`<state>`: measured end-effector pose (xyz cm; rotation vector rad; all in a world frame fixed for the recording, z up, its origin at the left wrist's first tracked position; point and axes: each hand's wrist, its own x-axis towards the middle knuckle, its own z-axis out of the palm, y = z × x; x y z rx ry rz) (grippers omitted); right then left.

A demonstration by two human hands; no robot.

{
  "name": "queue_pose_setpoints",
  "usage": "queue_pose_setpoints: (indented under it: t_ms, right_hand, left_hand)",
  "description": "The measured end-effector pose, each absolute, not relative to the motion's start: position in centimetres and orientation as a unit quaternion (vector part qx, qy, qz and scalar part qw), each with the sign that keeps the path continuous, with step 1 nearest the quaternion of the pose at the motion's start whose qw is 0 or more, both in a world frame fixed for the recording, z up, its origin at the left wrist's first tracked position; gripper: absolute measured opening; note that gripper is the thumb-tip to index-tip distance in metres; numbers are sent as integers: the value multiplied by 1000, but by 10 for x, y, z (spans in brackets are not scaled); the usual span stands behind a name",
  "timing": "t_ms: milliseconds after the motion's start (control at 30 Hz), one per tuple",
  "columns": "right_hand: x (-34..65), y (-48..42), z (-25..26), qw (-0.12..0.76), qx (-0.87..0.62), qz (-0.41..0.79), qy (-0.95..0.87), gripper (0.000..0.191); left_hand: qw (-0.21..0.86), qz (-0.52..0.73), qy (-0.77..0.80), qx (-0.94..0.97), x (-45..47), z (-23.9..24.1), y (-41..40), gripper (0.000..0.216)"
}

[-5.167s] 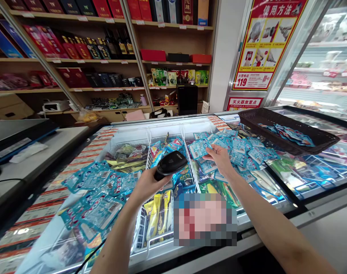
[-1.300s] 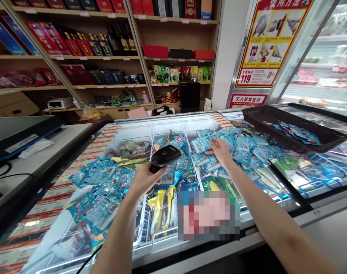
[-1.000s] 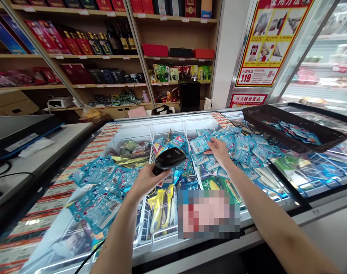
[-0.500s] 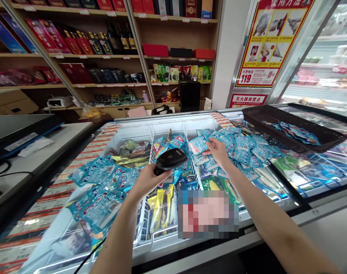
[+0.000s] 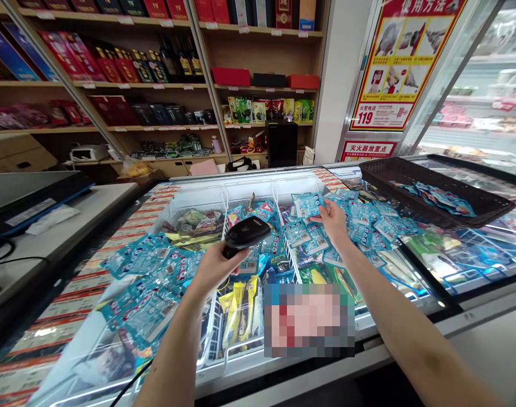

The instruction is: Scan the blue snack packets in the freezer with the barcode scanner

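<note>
My left hand (image 5: 219, 264) is wrapped round the handle of a black barcode scanner (image 5: 247, 232), whose head points to the right over the freezer's middle. Pinched in the fingers of my right hand (image 5: 332, 217) is a light blue packet (image 5: 307, 205), raised a little above others like it. A pile of such blue packets (image 5: 363, 217) lies under and to the right of my right hand. Another pile of blue packets (image 5: 156, 299) spreads over the freezer glass left of my left hand.
A brown basket (image 5: 490, 206) with a few blue packets stands at the right on the chest freezer (image 5: 198, 183). White wire dividers (image 5: 289, 249) separate frozen goods. Yellow ice-cream packs (image 5: 243, 305) lie at the front. A counter (image 5: 109, 198) is at left; stocked shelves stand behind.
My right hand has moved slightly right and away from me with the blue packet, which has turned more level. The scanner in my left hand has shifted a little left.
</note>
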<state>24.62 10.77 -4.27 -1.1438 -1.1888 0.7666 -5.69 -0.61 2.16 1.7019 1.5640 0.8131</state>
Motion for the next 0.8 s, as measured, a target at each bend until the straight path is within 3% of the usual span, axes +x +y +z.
queue_pose_setpoints:
  t_ms: [167,400,800]
  right_hand:
    - [274,113,-38,637,-539,212,-510,64]
    - [292,123,-44,648,-543,199,-496,69]
    - [281,104,-28,506,-638,-66,-577,38]
  left_hand:
    - [350,346,596,635,-64,19,-2,33]
    - [343,367,593,629,-71,11,1,32]
    - [328,400,596,614,-73,8,2,33]
